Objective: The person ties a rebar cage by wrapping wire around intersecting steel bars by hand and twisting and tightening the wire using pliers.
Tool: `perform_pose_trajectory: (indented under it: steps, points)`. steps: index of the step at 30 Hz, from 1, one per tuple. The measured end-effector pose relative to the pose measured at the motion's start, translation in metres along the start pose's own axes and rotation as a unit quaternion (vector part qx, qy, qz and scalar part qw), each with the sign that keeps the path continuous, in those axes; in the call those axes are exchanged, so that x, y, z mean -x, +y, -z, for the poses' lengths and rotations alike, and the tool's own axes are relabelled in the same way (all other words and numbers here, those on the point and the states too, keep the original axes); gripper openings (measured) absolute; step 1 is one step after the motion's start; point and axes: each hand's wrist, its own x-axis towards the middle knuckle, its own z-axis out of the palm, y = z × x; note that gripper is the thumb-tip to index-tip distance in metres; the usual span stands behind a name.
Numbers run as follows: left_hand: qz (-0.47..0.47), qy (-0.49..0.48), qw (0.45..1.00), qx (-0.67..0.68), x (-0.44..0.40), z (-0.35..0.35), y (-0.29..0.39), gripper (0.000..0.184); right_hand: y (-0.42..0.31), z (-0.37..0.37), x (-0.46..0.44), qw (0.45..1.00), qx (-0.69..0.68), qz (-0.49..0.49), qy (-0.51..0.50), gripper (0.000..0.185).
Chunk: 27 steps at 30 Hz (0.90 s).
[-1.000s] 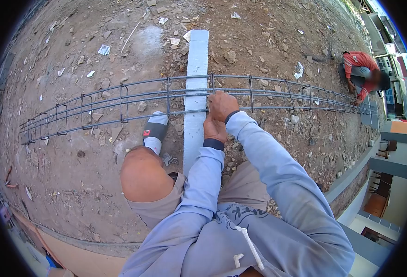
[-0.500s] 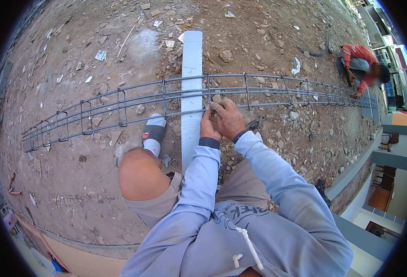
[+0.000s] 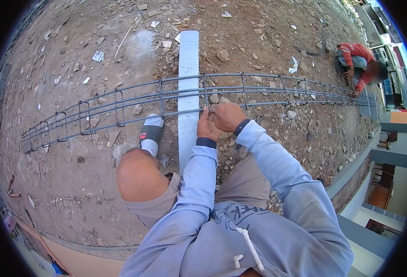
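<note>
A long cage of steel rebar [image 3: 143,95], bars joined by square stirrups, stretches across the view over a pale board [image 3: 188,55]. My left hand [image 3: 208,127] is beside the board, a fingertip up against the cage's near bar by a stirrup. Its other fingers are bent, and what they pinch is too small to make out. Pressed close against it, my right hand [image 3: 229,116] is curled into a fist just below the same bar. Whatever the right fingers grip is hidden behind the knuckles.
At the cage's far right end a co-worker in a red top [image 3: 353,57] crouches, hands at the bars. Stones and rubble [image 3: 222,55] litter the dirt. My bent knee [image 3: 141,173] and sock-covered shin are left of the board. A building with chairs [image 3: 382,189] borders the right.
My right hand has turned over and curled into a tighter fist, with its elbow swung outward. My left hand stays at the bar. The whole view has shifted slightly.
</note>
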Motion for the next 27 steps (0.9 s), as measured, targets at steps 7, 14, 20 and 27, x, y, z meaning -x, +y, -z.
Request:
perform_pose_trajectory:
  steps: [7,14,20,27]
  points:
    - [-0.033,0.093,0.994,-0.039,0.019,-0.024,-0.001,0.028,0.012,0.019,-0.049,0.999,0.045,0.016,-0.012,0.021]
    - [-0.032,0.097,0.993,-0.052,0.022,-0.029,0.001,0.025,0.011,0.016,-0.05,0.987,0.117,-0.092,-0.067,0.024]
    - [-0.05,0.056,0.995,-0.065,0.015,-0.019,-0.003,0.023,0.031,-0.061,0.006,0.997,-0.061,-0.021,0.041,0.024]
    - [0.003,0.129,0.985,-0.112,0.027,-0.023,0.005,0.032,-0.002,-0.045,0.054,0.649,-0.666,-0.36,-0.08,0.02]
